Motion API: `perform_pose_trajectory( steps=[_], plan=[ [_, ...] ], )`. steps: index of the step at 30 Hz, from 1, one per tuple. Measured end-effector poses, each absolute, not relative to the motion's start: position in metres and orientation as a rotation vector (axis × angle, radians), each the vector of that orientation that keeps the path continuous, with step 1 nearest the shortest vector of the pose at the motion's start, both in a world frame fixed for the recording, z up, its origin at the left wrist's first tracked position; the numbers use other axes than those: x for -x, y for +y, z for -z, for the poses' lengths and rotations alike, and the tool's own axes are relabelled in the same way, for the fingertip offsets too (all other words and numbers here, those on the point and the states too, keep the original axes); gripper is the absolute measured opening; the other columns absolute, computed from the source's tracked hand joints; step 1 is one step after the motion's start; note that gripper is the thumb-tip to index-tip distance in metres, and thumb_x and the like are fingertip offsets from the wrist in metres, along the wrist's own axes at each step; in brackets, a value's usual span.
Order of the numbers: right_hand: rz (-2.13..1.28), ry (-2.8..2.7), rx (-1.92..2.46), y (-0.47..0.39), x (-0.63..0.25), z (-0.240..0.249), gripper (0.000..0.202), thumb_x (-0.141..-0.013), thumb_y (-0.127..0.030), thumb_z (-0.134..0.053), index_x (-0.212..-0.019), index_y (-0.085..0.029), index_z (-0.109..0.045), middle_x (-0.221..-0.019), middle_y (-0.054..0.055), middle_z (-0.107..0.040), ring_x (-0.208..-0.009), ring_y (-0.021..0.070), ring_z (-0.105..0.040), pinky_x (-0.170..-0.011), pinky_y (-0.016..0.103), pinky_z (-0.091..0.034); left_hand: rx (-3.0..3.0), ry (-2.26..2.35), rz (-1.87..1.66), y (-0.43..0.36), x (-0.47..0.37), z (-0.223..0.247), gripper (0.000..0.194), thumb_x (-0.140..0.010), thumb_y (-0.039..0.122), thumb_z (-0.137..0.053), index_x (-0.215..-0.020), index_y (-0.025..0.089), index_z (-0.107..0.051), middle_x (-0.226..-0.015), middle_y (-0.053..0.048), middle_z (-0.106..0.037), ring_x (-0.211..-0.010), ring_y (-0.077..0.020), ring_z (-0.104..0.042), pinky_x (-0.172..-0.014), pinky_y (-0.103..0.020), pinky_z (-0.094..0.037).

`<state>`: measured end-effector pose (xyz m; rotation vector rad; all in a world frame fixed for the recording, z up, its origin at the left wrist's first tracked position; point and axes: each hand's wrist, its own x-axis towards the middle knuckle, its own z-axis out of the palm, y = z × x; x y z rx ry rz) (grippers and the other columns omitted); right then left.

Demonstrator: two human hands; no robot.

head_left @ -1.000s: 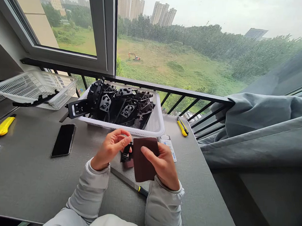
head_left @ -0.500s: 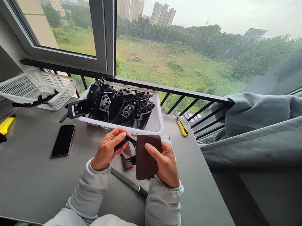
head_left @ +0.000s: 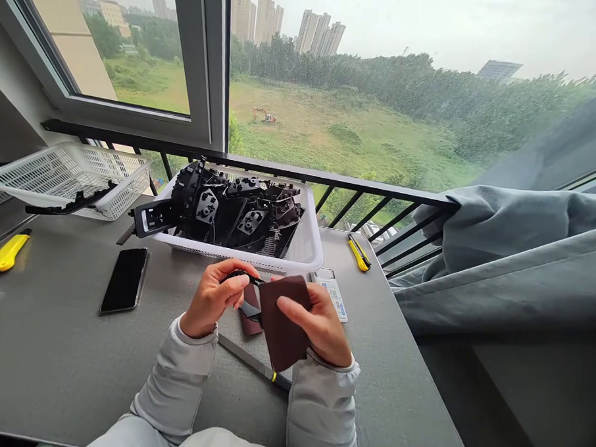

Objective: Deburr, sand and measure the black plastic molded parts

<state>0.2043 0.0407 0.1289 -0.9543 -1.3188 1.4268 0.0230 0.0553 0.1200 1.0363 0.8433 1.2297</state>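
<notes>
A black part (head_left: 251,310) is clamped in the left hand (head_left: 220,292). A brown sheet (head_left: 284,323) is pinched in the right hand (head_left: 323,323).

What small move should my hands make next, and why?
I'd probably tilt the dark brown sheet slightly aside with your right hand: it hides part of the black piece pinched in your left hand, so any contact is hard to see.

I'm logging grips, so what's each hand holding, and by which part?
Left hand: black part, by its upper end. Right hand: brown sheet, by its right side, thumb in front.
</notes>
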Motion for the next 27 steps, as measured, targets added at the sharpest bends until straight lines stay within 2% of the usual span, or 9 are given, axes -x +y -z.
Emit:
perform_pose_trajectory(
  steps=[4, 10, 14, 19, 23, 27],
  plan=[
    [-1.395, -1.604, 0.796, 0.039, -0.206, -0.131, 0.019, -0.078, -0.038, -0.071, -0.082, -0.019, -0.077, -0.068, 0.002, -0.069, -0.062, 0.0166, -0.063, -0.057, 0.025, -0.051, -1.175, 0.938, -1.206, 0.053, -0.023, -0.121, 0.012, -0.073, 0.027, -0.064, -0.072, 0.015, -0.066, -0.045, 0.005, -0.047, -0.042, -0.0066, -0.040, -0.043, -0.020, -0.033],
    [-1.431, -1.506, 0.807, 0.040, -0.203, -0.131, 0.021, -0.079, -0.039, -0.071, -0.081, -0.019, -0.076, -0.068, 0.001, -0.067, -0.059, 0.0149, -0.060, -0.053, 0.023, -0.049, -1.258, 0.985, -1.179, 0.053, -0.022, -0.123, 0.012, -0.069, 0.025, -0.070, -0.071, 0.016, -0.062, -0.059, 0.002, -0.056, -0.049, -0.0074, -0.047, -0.046, -0.020, -0.037],
    [-1.485, -1.426, 0.826, 0.040, -0.202, -0.131, 0.024, -0.078, -0.041, -0.072, -0.085, -0.019, -0.076, -0.073, 0.002, -0.070, -0.061, 0.0155, -0.062, -0.054, 0.024, -0.050, -1.181, 0.947, -1.238, 0.056, -0.021, -0.121, 0.011, -0.068, 0.025, -0.067, -0.070, 0.017, -0.060, -0.056, 0.004, -0.053, -0.046, -0.0075, -0.047, -0.045, -0.020, -0.036],
    [-1.378, -1.248, 0.954, 0.043, -0.199, -0.127, 0.026, -0.077, -0.042, -0.072, -0.087, -0.019, -0.076, -0.075, 0.003, -0.071, -0.061, 0.0156, -0.060, -0.055, 0.025, -0.050, -0.973, 0.955, -1.291, 0.061, -0.025, -0.121, 0.016, -0.070, 0.032, -0.066, -0.077, 0.017, -0.062, -0.045, 0.010, -0.033, -0.038, -0.0047, -0.029, -0.039, -0.018, -0.028],
    [-1.357, -1.373, 1.008, 0.047, -0.194, -0.125, 0.023, -0.079, -0.039, -0.068, -0.084, -0.017, -0.074, -0.072, 0.003, -0.068, -0.060, 0.0149, -0.057, -0.053, 0.024, -0.047, -0.943, 1.011, -1.240, 0.062, -0.029, -0.123, 0.032, -0.074, 0.048, -0.067, -0.075, 0.016, -0.061, -0.048, 0.008, -0.035, -0.039, -0.0039, -0.027, -0.036, -0.017, -0.017],
    [-1.304, -1.421, 1.043, 0.050, -0.190, -0.125, 0.021, -0.079, -0.036, -0.065, -0.080, -0.016, -0.071, -0.069, 0.002, -0.066, -0.060, 0.0145, -0.055, -0.053, 0.024, -0.046, -0.915, 1.012, -1.266, 0.062, -0.030, -0.124, 0.039, -0.073, 0.055, -0.068, -0.075, 0.017, -0.060, -0.047, 0.008, -0.032, -0.038, -0.0035, -0.026, -0.037, -0.017, -0.014]
  ],
)
